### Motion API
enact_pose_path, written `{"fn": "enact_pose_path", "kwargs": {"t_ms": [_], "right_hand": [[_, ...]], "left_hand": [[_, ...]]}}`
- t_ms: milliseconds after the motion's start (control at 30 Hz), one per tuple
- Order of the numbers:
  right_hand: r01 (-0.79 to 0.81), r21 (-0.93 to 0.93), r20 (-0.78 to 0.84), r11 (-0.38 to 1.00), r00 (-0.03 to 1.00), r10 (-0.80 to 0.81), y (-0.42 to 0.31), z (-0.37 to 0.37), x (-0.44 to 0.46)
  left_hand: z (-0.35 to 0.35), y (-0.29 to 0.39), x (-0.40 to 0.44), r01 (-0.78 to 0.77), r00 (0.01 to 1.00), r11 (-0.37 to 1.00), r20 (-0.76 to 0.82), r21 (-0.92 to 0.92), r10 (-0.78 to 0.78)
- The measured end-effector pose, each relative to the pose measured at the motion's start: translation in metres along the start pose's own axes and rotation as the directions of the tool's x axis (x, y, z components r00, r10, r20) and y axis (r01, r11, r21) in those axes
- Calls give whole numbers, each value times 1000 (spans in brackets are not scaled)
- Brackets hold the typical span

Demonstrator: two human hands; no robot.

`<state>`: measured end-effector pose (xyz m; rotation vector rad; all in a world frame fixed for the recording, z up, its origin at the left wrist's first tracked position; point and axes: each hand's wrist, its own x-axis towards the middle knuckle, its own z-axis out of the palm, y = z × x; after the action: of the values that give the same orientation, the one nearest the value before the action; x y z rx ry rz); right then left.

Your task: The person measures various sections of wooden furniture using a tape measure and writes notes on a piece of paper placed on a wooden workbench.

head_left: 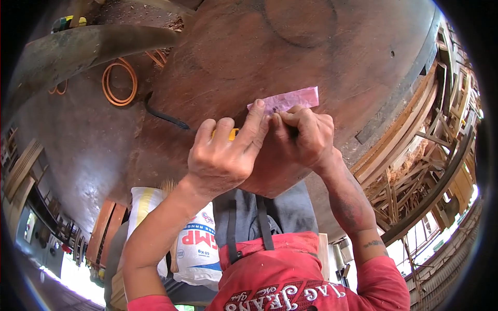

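Across the brown surface [218, 62], a strip of pink paper [298, 97] lies just beyond both hands, its long axis running from about half past eight to half past two. From my left hand [220, 155] it sits toward half past one; from my right hand [311, 132], the nearer to its middle, toward eleven. My left hand is bent, its fingers partly parted, a fingertip laid on the paper's nine o'clock end; a yellow object [232, 134] shows among its fingers, but I cannot tell whether it is gripped. My right thumb and forefinger press together at the paper's lower edge, beside dark specks; what they pinch is hidden from me. Toward ten o'clock of the left hand lies a black curved strip [165, 116], an orange hose [106, 85] farther out.
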<state>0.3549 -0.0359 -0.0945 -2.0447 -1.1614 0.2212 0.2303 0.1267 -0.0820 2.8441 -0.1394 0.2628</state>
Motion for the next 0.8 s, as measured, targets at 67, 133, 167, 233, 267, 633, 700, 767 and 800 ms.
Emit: {"fn": "enact_pose_path", "kwargs": {"t_ms": [67, 133, 167, 233, 267, 633, 700, 767, 800], "right_hand": [[5, 7, 12, 1000, 1000, -5, 1, -1, 1], [5, 6, 32, 1000, 999, -5, 1, -2, 1], [6, 7, 33, 1000, 999, -6, 1, -2, 1], [6, 6, 35, 1000, 999, -6, 0, -3, 1], [6, 7, 22, 1000, 1000, -6, 0, -2, 0], [5, 10, 30, 1000, 1000, -6, 1, -4, 1], [-1, 24, 22, 1000, 1000, 0, 2, -3, -1], [-4, 28, 31, 1000, 1000, 3, 2, -3, -1], [-4, 24, 45, 1000, 999, 2, 1, -4, 0]], "left_hand": [[3, 0, -1, -3, 1000, 1000, -19, 7, 3], [3, 0, 0, -4, 1000, 1000, -27, 8, 5], [3, 0, 0, -5, 1000, 1000, -22, 6, 5], [2, 1, 1, -7, 1000, 1000, -18, 4, 7], [2, 0, 1, -9, 1000, 1000, -17, 6, 9], [4, 0, 4, -19, 997, 999, -74, -26, 17], [3, 0, 5, -17, 997, 1000, -70, -18, 16], [4, 0, 4, -17, 997, 1000, -70, -15, 16], [5, 0, 4, -16, 997, 1000, -70, -12, 16]]}}
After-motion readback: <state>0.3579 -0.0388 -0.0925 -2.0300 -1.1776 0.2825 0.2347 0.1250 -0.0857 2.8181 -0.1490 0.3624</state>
